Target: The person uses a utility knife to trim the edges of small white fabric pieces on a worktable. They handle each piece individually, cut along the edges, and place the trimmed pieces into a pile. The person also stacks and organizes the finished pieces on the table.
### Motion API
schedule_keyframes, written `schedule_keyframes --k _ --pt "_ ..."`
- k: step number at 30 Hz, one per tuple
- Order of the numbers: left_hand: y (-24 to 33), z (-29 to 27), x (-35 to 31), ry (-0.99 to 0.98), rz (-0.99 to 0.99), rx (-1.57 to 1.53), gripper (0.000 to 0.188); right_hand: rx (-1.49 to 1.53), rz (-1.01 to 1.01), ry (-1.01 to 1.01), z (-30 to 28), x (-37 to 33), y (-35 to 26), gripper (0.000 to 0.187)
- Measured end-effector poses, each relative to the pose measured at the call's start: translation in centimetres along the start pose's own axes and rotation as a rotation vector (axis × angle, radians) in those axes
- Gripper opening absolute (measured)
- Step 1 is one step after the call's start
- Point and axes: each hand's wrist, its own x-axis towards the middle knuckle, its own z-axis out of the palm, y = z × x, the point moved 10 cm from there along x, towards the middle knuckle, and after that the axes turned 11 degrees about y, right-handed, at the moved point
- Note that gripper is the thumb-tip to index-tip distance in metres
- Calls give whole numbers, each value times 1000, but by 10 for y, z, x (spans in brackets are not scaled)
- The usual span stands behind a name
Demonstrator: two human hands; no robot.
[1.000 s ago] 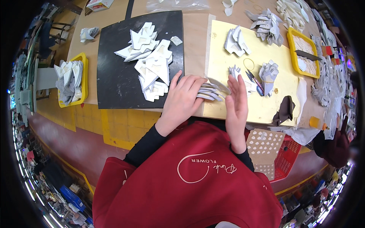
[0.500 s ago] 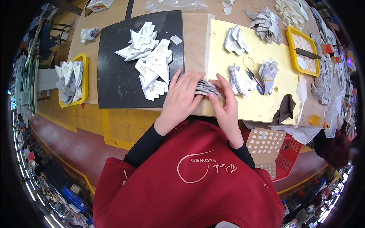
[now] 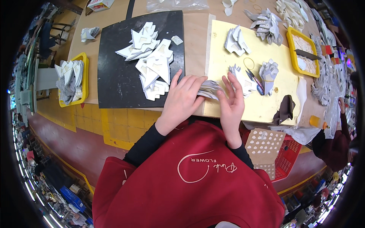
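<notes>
My left hand [image 3: 181, 99] is closed on a stack of thin grey and white cut pieces [image 3: 210, 89], its fingers bent over the stack's left end. My right hand [image 3: 231, 104] is open at the stack's other end, fingers apart and raised; whether a fingertip touches it I cannot tell. Close behind my right hand, a fanned bundle of similar pieces [image 3: 249, 86] lies on the pale yellow board [image 3: 243, 110], partly hidden by the fingers. Scissors [image 3: 255, 81] lie beside that bundle. Loose piles of white pieces [image 3: 157, 62] cover part of the black mat [image 3: 118, 83] on the left.
A yellow tray [image 3: 86, 81] of pieces stands at the far left, another yellow tray [image 3: 292, 49] with a dark blade across it at the right. Banded bundles [image 3: 269, 72], a rubber band [image 3: 248, 63] and a dark scrap [image 3: 285, 109] lie around. Below right is a red crate [image 3: 286, 157].
My right hand has drawn back to the right from the stack, its fingers lifting and opening. The left hand stays nearly in place, holding the stack.
</notes>
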Motion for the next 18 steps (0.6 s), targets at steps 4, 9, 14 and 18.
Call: schedule_keyframes --k 4,9,14,18 --pt "0 0 -1 18 13 15 52 -252 -108 -10 -8 11 -20 15" --pt "2 -1 2 8 3 11 49 -205 -123 -99 -1 5 -10 16" --pt "2 0 0 0 21 6 44 -199 -125 -90 8 -13 -2 34" --pt "13 7 -6 -16 78 38 47 70 60 -194 28 -29 12 72"
